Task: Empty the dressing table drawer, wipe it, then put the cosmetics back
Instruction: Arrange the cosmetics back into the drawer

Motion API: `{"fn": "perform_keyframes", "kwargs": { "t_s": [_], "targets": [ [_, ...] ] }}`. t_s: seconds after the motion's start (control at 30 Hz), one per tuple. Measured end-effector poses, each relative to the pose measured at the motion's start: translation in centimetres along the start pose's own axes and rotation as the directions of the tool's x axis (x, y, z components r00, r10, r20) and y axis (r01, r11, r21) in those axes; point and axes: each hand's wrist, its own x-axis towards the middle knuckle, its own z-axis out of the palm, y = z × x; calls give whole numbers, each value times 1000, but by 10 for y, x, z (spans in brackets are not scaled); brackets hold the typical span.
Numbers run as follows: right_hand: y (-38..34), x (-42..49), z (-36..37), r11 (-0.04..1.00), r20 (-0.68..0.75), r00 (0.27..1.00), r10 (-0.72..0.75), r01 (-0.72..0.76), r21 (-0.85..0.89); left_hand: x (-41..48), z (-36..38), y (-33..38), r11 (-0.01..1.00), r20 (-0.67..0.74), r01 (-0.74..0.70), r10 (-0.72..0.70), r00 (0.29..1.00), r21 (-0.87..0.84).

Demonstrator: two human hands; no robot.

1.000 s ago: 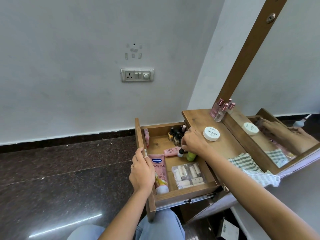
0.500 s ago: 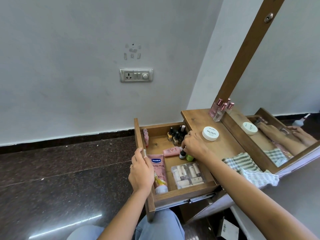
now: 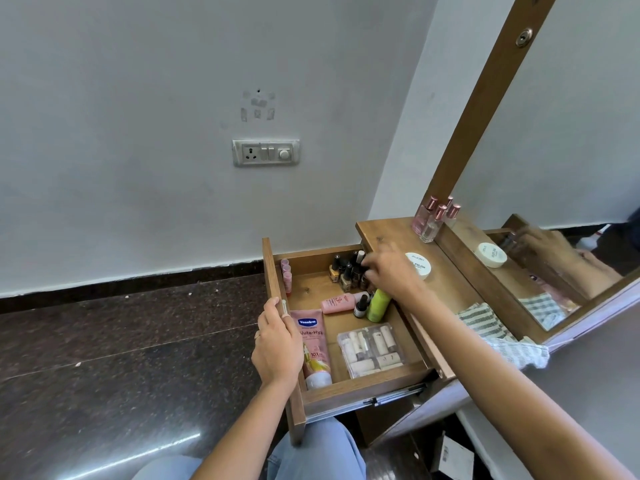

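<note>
Two hands: both reach in from the lower edge of the head view on bare forearms, over an open drawer.
Left hand (image 3: 277,344): its fingers curl over the top edge of the drawer's front panel and grip it. A ring shows on one finger.
Right hand (image 3: 391,271): blurred, over the drawer's far corner, with its fingertips (image 3: 367,265) among the nail polish bottles. The blur makes it impossible to tell whether it has hold of one.
Drawer (image 3: 363,386): wooden, pulled out from under the worktop, with cosmetics inside.
Nail polish bottles (image 3: 341,273): a cluster of dark-capped bottles standing in the far corner.
Lip balms (image 3: 286,275): small pink sticks in a row against the front panel.
Vaseline tube (image 3: 313,348): pink, lying flat just beside the left hand, cap toward the near wall.
Small pink tube (image 3: 337,303): lying on its side mid-drawer.
Green bottle (image 3: 379,304): just beside a dark dropper bottle (image 3: 361,306), below the right wrist.
Clear case (image 3: 372,349): flat in the near right corner, holding pale tubes.
Worktop (image 3: 457,292): wooden, carrying a white jar (image 3: 420,266), pink-capped perfume bottles (image 3: 431,220) against the mirror (image 3: 554,150), and a striped cloth (image 3: 485,323) draped over its near edge.
Surroundings: a socket plate (image 3: 266,153) on the pale wall and a dark stone floor (image 3: 104,358).
</note>
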Motion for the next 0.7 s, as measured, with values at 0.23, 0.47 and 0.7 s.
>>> {"fn": "perform_keyframes", "kwargs": {
  "t_s": [0.23,0.47,0.7],
  "targets": [
    [73,33,-58,945,-382,880,283,-325,-47,-1,-1,1,1000,-1,-1,1,1000,-6],
    [116,47,-58,941,-231,933,276,-311,-131,-1,-1,1,1000,4,13,-13,1000,3],
    [119,56,-50,937,-236,909,343,-349,16,0,-1,1,1000,5,12,-12,1000,-5]
  ]
}}
